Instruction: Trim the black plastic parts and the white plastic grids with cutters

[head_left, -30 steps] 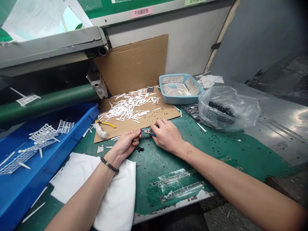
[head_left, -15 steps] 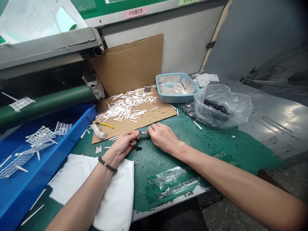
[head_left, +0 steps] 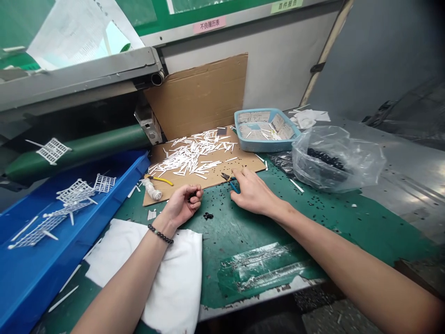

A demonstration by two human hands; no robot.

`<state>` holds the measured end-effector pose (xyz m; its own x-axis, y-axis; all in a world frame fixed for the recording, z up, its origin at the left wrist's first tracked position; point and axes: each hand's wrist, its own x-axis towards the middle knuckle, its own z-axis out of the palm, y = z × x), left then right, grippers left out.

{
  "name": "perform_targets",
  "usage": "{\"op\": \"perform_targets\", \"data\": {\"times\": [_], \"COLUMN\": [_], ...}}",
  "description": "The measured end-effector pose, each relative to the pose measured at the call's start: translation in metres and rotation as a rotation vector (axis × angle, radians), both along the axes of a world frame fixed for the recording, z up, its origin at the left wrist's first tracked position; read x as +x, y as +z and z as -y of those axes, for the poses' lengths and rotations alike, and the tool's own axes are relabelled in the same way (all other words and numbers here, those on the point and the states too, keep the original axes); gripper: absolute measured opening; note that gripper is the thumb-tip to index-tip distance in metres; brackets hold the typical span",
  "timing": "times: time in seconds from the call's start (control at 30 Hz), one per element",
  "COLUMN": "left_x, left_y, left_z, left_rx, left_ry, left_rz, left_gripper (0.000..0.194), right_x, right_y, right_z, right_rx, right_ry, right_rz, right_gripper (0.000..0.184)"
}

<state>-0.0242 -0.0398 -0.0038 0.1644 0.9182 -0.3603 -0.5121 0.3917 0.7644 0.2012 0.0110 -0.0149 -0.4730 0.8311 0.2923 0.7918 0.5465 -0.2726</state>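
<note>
My left hand [head_left: 181,207] lies palm up with curled fingers, which seem to pinch a small black piece [head_left: 192,195]. My right hand [head_left: 252,193] rests open on the green mat [head_left: 250,232], its fingertips next to small blue-handled cutters [head_left: 228,182] on the cardboard sheet [head_left: 239,167]. A pile of white plastic sticks [head_left: 193,154] covers the sheet's middle. Yellow-handled pliers [head_left: 159,180] and a white wrapped roll [head_left: 152,189] lie at its front left corner. A small cluster of black pieces [head_left: 208,215] sits on the mat between my hands.
A blue bin [head_left: 41,273] with white plastic lattice pieces stands at the left. A folded white cloth [head_left: 174,273] lies under my left forearm. Behind are a light blue basket [head_left: 266,139] and a clear bag of black pieces [head_left: 335,160]. Black bits are scattered across the mat.
The blue-handled cutters have left my right hand and now lie on the cardboard. My right hand has opened and moved slightly right, and my left hand has turned palm up.
</note>
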Motion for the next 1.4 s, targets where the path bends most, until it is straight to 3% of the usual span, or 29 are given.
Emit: {"op": "perform_targets", "data": {"times": [0.07, 0.17, 0.3, 0.43, 0.6, 0.73, 0.9, 1.0, 1.13, 1.4], "left_x": [-0.002, -0.003, -0.001, 0.003, 0.007, 0.006, 0.002, 0.003, 0.005, 0.006], "left_y": [0.003, 0.009, 0.017, 0.024, 0.029, 0.022, 0.009, 0.006, 0.004, 0.0], "left_z": [0.001, 0.004, 0.012, 0.022, 0.029, 0.026, 0.016, 0.013, 0.012, 0.013], "left_rx": [0.03, 0.129, 0.322, 0.46, 0.608, 0.454, 0.115, 0.012, -0.011, 0.021], "left_ry": [-0.111, -0.271, -0.441, -0.557, -0.608, -0.465, -0.096, 0.033, 0.111, 0.109], "left_rz": [-0.194, -0.638, -1.172, -1.454, -1.598, -1.467, -0.775, -0.483, -0.351, -0.268], "left_gripper": [0.016, 0.033, 0.03, 0.024, 0.023, 0.019, 0.025, 0.03, 0.032, 0.034], "right_x": [0.001, 0.001, 0.004, 0.005, 0.004, 0.004, 0.0, -0.006, -0.015, -0.022], "right_y": [-0.002, -0.003, -0.001, -0.003, -0.009, -0.009, -0.004, -0.002, -0.004, -0.008], "right_z": [-0.001, -0.004, -0.008, -0.01, -0.013, -0.011, 0.001, 0.01, 0.018, 0.021], "right_rx": [0.018, 0.067, 0.128, 0.111, 0.132, 0.166, 0.211, 0.234, 0.255, 0.24], "right_ry": [0.056, 0.073, 0.079, 0.098, 0.11, 0.14, 0.227, 0.26, 0.26, 0.262], "right_rz": [-0.037, -0.163, -0.277, -0.325, -0.35, -0.311, -0.155, -0.079, -0.052, -0.053], "right_gripper": [0.047, 0.033, 0.022, 0.022, 0.024, 0.032, 0.035, 0.033, 0.034, 0.031]}}
